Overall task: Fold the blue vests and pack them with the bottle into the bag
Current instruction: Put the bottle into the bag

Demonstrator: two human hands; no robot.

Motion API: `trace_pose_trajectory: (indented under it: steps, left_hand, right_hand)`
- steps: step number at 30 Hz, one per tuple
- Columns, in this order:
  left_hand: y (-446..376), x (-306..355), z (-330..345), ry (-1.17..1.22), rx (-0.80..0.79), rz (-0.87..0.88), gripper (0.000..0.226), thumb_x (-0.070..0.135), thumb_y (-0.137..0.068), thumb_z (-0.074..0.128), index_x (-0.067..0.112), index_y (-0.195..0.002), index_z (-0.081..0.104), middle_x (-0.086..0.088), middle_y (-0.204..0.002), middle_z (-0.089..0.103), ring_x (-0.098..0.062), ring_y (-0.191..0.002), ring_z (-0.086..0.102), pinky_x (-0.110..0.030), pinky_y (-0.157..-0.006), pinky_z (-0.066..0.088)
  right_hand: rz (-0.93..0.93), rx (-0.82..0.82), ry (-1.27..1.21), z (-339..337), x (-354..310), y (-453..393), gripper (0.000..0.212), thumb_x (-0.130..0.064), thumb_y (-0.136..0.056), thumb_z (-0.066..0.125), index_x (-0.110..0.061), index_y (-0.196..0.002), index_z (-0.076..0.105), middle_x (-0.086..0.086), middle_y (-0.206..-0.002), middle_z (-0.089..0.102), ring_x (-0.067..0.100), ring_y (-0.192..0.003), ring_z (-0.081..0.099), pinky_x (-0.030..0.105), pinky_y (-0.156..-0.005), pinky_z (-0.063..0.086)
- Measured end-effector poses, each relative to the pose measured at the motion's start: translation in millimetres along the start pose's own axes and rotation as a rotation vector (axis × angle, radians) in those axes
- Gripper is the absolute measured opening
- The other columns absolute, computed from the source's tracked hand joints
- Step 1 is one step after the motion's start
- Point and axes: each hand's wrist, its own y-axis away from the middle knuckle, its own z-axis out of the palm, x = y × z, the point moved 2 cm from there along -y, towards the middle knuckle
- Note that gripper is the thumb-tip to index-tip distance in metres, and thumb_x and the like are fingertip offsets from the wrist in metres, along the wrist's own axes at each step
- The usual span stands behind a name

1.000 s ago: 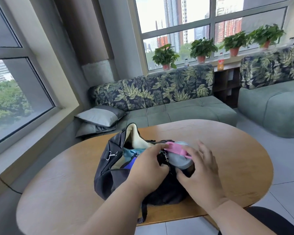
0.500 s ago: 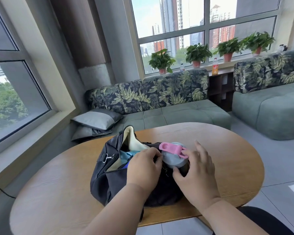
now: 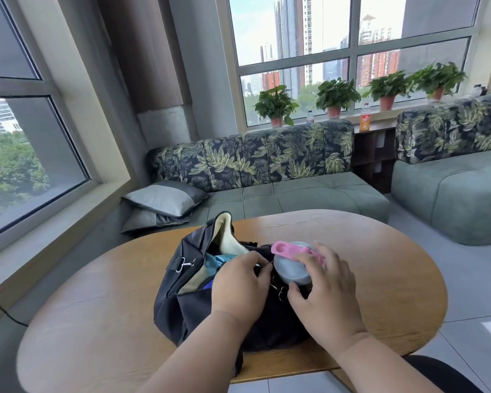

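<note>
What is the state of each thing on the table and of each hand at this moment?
black bag: lies on the table, opening unzipped
blue vests: inside the bag, partly showing
bottle: stands in the bag, lid and pink loop sticking out
left hand: pinches at the zipper beside the bottle
right hand: fingers curled round the bottle lid

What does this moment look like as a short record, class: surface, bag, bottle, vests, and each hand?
surface: round wooden table
bag: black bag on the table, top open
bottle: grey lid with pink handle sticking out of the bag
vests: blue fabric visible inside the opening
left hand: left hand pinching the zipper pull
right hand: right hand, grip curled round the bottle top
</note>
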Motion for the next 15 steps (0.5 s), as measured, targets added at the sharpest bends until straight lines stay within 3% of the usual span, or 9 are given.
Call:
trace_pose_trajectory:
  steps: [6, 9, 12, 15]
  left_hand:
    - [0.0, -2.7, -7.2, 0.204, 0.062, 0.030, 0.010, 0.035, -0.095, 0.072, 0.029, -0.087, 0.075, 0.019, -0.088, 0.069, -0.006, -0.092, 0.061, -0.034, -0.085, 0.052]
    - [1.4, -3.2, -9.7, 0.240, 0.061, 0.022, 0.011, 0.035, -0.095, 0.072, 0.030, -0.085, 0.074, 0.019, -0.088, 0.069, -0.006, -0.092, 0.062, -0.035, -0.085, 0.053]
    - [1.9, -3.3, -11.7, 0.286, 0.053, -0.014, 0.013, 0.035, -0.095, 0.072, 0.030, -0.083, 0.075, 0.020, -0.083, 0.071, -0.006, -0.088, 0.065, -0.038, -0.082, 0.055]
    - [1.6, -5.3, -12.0, 0.351, 0.007, -0.079, 0.014, 0.036, -0.096, 0.071, 0.032, -0.084, 0.074, 0.019, -0.080, 0.074, -0.004, -0.081, 0.069, -0.039, -0.080, 0.057]
  right_hand:
    - [-0.143, -0.121, 0.236, 3.6, -17.8, -12.0, 0.048, -0.032, -0.068, 0.083, -0.036, -0.114, 0.073, 0.004, -0.139, 0.061, 0.035, -0.127, 0.049, 0.050, -0.107, 0.033]
    - [-0.189, -0.144, 0.325, 12.7, -30.4, -21.2, 0.025, -0.041, -0.076, 0.080, -0.034, -0.099, 0.076, 0.001, -0.131, 0.066, 0.038, -0.127, 0.048, 0.053, -0.111, 0.029]
    - [-0.178, -0.124, 0.334, 19.9, -34.6, -34.2, 0.012, -0.041, -0.077, 0.080, -0.032, -0.084, 0.076, -0.002, -0.116, 0.068, 0.036, -0.122, 0.051, 0.050, -0.107, 0.031]
    - [-0.172, -0.143, 0.315, 23.7, -32.9, -43.2, 0.015, -0.043, -0.072, 0.084, -0.033, -0.080, 0.076, -0.005, -0.110, 0.067, 0.031, -0.114, 0.053, 0.045, -0.097, 0.035]
